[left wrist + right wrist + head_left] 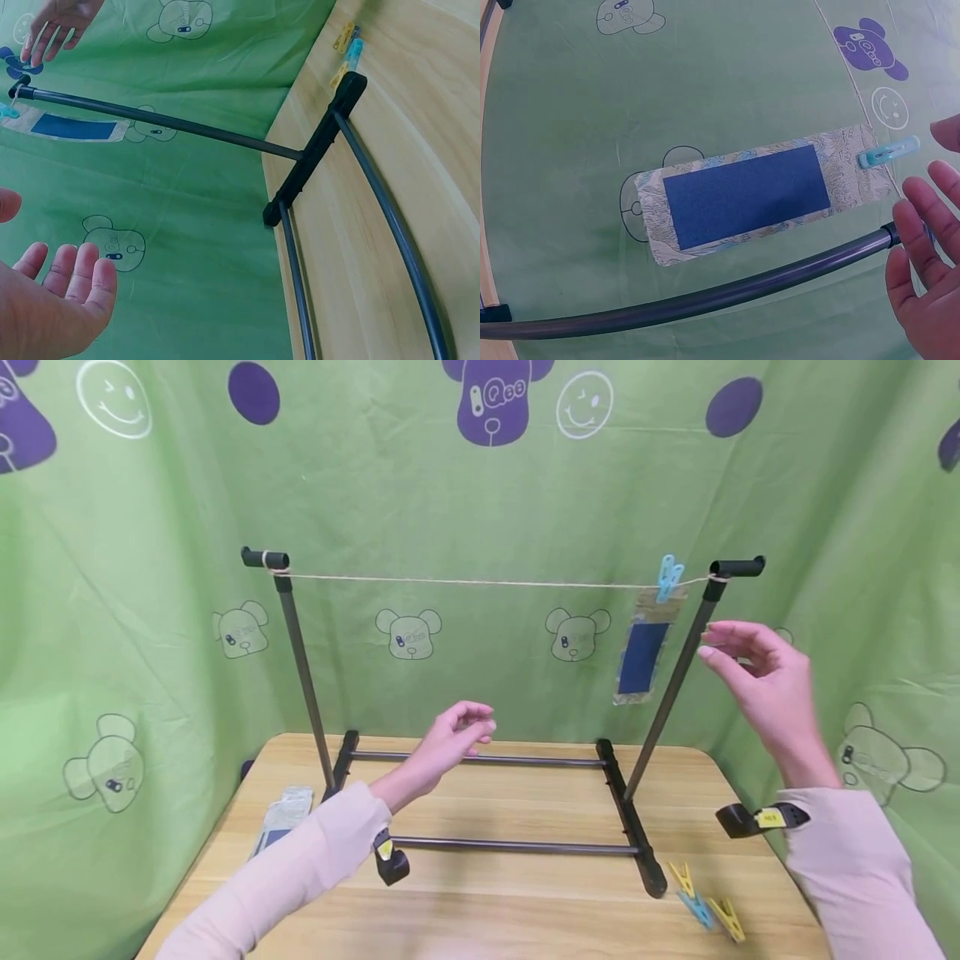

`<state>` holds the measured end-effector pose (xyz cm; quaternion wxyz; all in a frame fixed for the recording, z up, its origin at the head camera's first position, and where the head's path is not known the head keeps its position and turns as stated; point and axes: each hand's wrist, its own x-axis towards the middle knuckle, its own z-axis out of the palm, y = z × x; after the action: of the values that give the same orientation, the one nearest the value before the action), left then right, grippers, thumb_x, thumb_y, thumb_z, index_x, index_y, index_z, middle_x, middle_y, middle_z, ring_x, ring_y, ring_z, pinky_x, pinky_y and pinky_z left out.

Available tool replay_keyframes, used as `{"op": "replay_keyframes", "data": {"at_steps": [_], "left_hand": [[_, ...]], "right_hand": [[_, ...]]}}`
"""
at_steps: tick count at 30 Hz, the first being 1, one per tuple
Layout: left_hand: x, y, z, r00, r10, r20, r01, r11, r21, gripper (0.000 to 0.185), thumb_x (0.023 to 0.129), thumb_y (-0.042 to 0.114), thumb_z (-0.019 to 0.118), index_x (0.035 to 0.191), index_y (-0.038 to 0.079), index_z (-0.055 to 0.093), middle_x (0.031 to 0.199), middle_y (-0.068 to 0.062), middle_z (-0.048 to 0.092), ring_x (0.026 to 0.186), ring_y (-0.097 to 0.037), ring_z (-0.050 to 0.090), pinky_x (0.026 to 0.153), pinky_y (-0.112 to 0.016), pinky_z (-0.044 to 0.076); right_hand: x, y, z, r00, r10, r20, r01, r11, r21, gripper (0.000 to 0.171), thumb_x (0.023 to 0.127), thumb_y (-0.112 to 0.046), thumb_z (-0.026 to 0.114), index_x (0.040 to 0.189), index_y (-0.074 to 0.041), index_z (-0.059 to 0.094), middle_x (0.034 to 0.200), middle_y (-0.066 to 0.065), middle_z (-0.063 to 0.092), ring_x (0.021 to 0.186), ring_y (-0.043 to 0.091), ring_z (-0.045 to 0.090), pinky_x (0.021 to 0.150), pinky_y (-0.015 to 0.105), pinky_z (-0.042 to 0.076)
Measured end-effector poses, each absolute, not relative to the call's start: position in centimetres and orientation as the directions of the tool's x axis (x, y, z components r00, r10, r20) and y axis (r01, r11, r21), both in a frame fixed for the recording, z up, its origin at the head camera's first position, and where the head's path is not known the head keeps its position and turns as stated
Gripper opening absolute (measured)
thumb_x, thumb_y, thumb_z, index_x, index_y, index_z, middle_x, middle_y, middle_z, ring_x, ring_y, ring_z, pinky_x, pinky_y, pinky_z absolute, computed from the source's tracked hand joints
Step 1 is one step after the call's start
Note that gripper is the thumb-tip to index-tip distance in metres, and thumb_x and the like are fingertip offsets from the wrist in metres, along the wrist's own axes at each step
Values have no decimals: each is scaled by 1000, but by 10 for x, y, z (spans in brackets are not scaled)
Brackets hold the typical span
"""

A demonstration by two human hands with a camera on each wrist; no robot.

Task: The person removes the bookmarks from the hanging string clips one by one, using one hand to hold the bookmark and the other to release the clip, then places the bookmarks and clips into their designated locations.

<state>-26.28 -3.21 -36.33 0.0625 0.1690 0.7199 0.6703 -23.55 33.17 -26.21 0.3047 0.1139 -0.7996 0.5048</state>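
Note:
My right hand is raised beside the right post, fingers loosely bent and holding nothing. Left of it, a light blue clothespin clips a silvery patterned strip with a dark blue panel to the string; the strip hangs down, slightly tilted. In the right wrist view the fingers of that hand are apart from the clothespin. My left hand hovers over the rack's base, empty, its fingers relaxed; the left wrist view shows the palm with fingers spread a little.
A black rack stands on the wooden table, with a left post, a right post and low crossbars. Another patterned strip lies at the left, partly behind my sleeve. Yellow and blue clothespins lie front right. Green curtain surrounds the table.

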Motion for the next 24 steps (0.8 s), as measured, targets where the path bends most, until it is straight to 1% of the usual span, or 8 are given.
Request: {"op": "replay_keyframes", "data": {"at_steps": [7,10,17,24], "left_hand": [[-267,-26,-355,-935,332,125,152,55,987,37,95,18,61,128,3,53,115,-10,60,100,-24,61,84,-33,55],[-268,-24,-352,-933,337,124,153,58,987,39,95,19,61,129,2,52,116,-11,59,99,-24,61,84,-33,55],[-271,-18,-349,-933,337,126,153,56,987,40,95,17,61,130,1,51,114,-11,60,97,-23,60,83,-32,55],[-279,-9,-349,-932,336,133,158,48,986,42,94,19,62,131,2,51,115,-11,60,98,-22,60,84,-31,54]], "right_hand": [[-239,330,-255,-773,122,623,-506,474,-721,36,89,-6,70,124,-2,62,113,-4,65,99,8,59,79,9,48],[-240,329,-254,-771,120,626,-506,482,-715,37,89,-7,70,125,-3,62,114,-4,65,99,8,59,78,10,48],[-241,328,-250,-777,110,619,-499,492,-713,37,90,-10,70,125,-10,63,117,-2,64,101,8,57,77,10,47],[-246,327,-246,-773,119,623,-501,487,-715,37,89,-10,71,125,-7,62,116,-2,65,100,8,57,77,10,47]]}}
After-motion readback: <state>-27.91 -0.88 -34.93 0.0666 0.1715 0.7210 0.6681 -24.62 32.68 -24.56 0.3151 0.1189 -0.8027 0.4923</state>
